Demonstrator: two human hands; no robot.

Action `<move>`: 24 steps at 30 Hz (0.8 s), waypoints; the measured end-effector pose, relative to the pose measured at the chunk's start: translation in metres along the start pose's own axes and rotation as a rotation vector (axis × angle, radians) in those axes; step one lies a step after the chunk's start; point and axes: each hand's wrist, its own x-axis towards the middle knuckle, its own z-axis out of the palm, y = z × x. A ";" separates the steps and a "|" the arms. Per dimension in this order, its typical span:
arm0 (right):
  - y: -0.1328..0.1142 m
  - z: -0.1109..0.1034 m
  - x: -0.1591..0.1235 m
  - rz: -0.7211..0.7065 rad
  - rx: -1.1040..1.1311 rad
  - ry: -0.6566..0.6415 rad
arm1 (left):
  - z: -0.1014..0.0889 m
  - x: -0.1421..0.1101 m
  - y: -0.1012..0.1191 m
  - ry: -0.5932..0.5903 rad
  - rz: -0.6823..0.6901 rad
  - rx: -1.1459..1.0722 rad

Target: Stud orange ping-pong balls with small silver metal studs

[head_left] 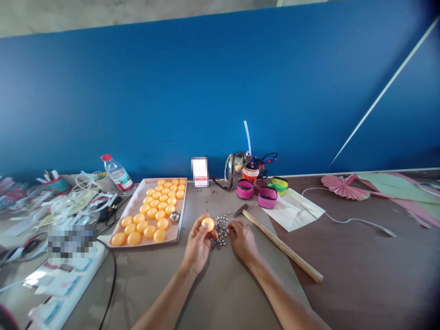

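Note:
My left hand [200, 240] is closed round a glossy orange ball [207, 224], held just above the table. A loose pile of small shiny metal studs [222, 231] lies between my hands. At the right edge of this pile, my right hand [242, 238] has its fingers drawn together; whatever is in the fingertips is too small or hidden to make out. More orange balls [154, 203] sit in rows inside a shallow white tray [118, 220] to the left. One silvery, stud-covered ball [174, 217] rests by the tray's right side.
Right of my hands lies a hammer [282, 247] with a wooden handle. Beyond it are pink bands [267, 197], a green band [279, 185] and white paper [299, 213]. A bottle [118, 176] stands behind the tray; cables and clutter fill the left. A blue partition [206, 101] closes the back.

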 end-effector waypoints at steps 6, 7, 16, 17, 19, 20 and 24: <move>0.002 0.003 0.001 0.005 0.083 0.005 | 0.001 -0.001 0.002 0.001 -0.011 0.007; 0.001 0.003 0.001 0.009 0.094 0.004 | 0.002 -0.001 0.002 0.004 -0.013 0.007; 0.000 0.002 0.001 -0.005 0.182 0.050 | 0.002 -0.001 0.002 -0.001 -0.020 0.005; 0.000 0.002 0.001 -0.002 0.191 0.062 | 0.002 -0.002 0.002 -0.006 -0.022 0.006; 0.000 0.002 0.001 0.002 0.209 0.084 | 0.003 -0.003 0.003 -0.015 -0.032 -0.003; 0.000 0.002 0.002 0.004 0.217 0.092 | 0.003 -0.003 0.003 -0.019 -0.038 -0.012; -0.003 -0.002 0.003 0.025 0.261 0.113 | 0.003 -0.003 0.005 -0.029 -0.065 -0.044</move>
